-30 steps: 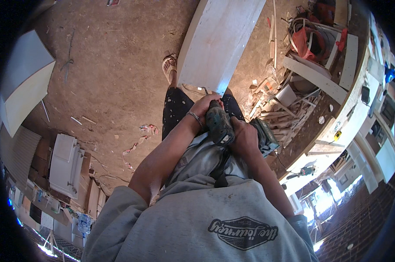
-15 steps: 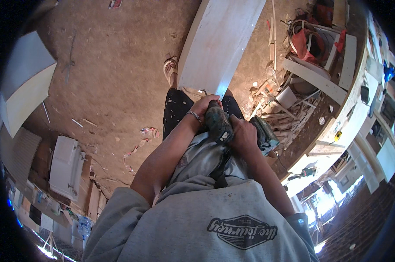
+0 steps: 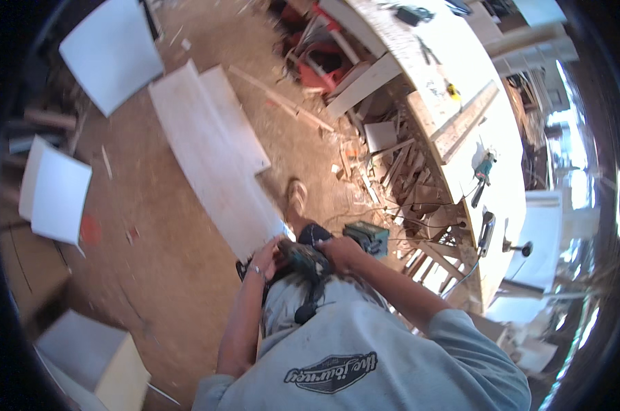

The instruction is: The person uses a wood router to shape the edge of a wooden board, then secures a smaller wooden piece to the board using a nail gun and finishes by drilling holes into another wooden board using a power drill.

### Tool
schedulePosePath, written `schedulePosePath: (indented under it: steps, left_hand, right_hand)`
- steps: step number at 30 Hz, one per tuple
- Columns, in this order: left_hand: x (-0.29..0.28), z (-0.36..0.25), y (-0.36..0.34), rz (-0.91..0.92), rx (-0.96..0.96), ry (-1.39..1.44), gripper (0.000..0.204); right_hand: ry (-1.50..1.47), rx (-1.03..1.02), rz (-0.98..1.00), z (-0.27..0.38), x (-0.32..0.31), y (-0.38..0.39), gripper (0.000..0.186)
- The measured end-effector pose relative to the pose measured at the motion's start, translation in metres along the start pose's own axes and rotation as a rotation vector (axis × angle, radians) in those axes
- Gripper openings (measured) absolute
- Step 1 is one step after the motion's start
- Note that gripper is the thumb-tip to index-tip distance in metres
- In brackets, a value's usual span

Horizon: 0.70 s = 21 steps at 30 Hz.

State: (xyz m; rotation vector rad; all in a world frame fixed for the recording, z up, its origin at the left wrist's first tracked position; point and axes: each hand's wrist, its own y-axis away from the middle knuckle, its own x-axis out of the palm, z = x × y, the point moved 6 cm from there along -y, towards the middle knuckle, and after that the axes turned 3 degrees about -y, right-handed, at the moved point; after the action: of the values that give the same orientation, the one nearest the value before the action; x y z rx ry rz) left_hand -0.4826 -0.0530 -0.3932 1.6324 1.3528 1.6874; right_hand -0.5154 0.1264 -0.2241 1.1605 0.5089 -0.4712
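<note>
A dark green power drill [image 3: 304, 262] is in front of my waist, its nose pointing away toward the end of a long pale board [image 3: 217, 164]. My right hand [image 3: 342, 254] is closed at the drill's right side, where its handle is mostly hidden. At the front of the drill, my left hand [image 3: 264, 258] is closed with its fingers round the nose, though blur hides the fingertips. The board's near end comes right up beside my left hand. A green boxy object [image 3: 367, 238] sits just beyond my right hand.
A workbench [image 3: 419, 68] runs along the right, bearing a green power tool [image 3: 484, 168] and wooden strips. Wood scraps [image 3: 402, 161] and a red container [image 3: 323, 65] lie beneath it. White box-like panels [image 3: 114, 55] stand on the left. Cables hang near the bench.
My view has turned to the right, so the bench now fills more of it and the board slants up to the left. Both hands stay at the drill in front of my waist.
</note>
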Motion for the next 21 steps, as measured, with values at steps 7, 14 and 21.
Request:
schedulePosePath:
  steps: [7,14,21]
  left_hand:
    - [0.159,-0.150,0.058,-0.125,0.572,-0.507,0.017]
    - [0.482,-0.205,0.269,0.721,1.389,-0.918,0.022]
    - [0.654,-0.190,0.106,0.405,1.307,-1.151,0.005]
  right_hand:
    - [-0.321,0.374,-0.124,-0.130,0.030,0.052,0.050]
    - [-1.044,0.442,-0.476,-0.232,0.130,0.053,0.056]
    - [-1.271,0.747,-0.400,-0.294,0.133,0.072,0.058]
